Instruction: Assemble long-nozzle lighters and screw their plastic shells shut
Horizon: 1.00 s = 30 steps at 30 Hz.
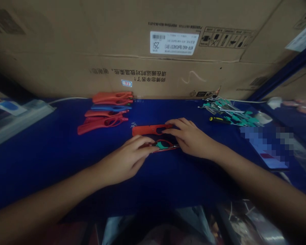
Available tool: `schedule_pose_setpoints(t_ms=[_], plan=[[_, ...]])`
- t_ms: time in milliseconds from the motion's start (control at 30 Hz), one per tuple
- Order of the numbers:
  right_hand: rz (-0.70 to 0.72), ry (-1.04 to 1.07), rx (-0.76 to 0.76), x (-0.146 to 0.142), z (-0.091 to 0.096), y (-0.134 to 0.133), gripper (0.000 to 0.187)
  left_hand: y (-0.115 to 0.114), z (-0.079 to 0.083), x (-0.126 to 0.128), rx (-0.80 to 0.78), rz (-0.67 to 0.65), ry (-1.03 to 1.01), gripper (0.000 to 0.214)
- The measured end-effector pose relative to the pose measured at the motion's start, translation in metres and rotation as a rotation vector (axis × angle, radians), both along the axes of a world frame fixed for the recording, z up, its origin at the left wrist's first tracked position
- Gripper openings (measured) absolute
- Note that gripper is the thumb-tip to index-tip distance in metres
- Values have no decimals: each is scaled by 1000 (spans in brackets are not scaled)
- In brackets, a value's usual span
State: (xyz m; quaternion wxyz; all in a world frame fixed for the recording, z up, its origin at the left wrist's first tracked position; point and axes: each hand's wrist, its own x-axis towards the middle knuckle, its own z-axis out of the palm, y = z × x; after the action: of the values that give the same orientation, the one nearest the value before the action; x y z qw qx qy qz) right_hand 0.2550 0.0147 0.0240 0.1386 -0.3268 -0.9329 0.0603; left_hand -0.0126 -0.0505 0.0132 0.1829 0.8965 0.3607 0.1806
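Observation:
Near the middle of the blue table lies a red lighter casing half (165,150) with a green trigger piece (162,145) set in it. The fingers of my left hand (134,154) are closed around its left end, next to the green piece. Just beyond it is an orange lighter casing half (146,130), lying lengthwise. My right hand (191,137) has its fingertips closed on the right end of this orange half, while its lower edge is beside the metal end of the red one. My fingers hide both held ends.
Finished-looking red, orange and blue lighter bodies (104,124) lie in a row at the left. At the right are a pile of green-and-metal lighter inserts (234,110), a yellow-black screwdriver (218,119) and a partly blurred phone (267,149). A large cardboard box (91,44) stands behind.

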Motion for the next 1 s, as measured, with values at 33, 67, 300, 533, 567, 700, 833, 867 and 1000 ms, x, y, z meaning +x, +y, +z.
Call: schedule_pose_setpoints(t_ms=[33,67,300,533,567,700,833,867,1000], plan=[[-23,-14,-4,1,-1,2,45,0,0,0,2,-3,-2,43],[-46,-19,-8,3,-2,4,39,1,-1,-1,5,-8,-4,42],[-72,82,-98,11,0,15,8,4,-2,-1,30,-19,-18,39],[-268,500,-119,7,5,15,4,6,8,-6,244,18,-27,37],[-272,554,-189,6,6,14,4,6,11,-7,300,38,-48,37],[-233,645,-546,-1,8,7,13,8,15,-10,447,130,-92,38],[-154,620,-719,-8,6,-2,21,13,9,-12,428,125,-67,32],[-113,615,-732,-9,6,-3,23,14,8,-12,406,109,-65,30],[26,498,-558,-9,6,-8,30,14,8,-16,343,91,-49,29]])
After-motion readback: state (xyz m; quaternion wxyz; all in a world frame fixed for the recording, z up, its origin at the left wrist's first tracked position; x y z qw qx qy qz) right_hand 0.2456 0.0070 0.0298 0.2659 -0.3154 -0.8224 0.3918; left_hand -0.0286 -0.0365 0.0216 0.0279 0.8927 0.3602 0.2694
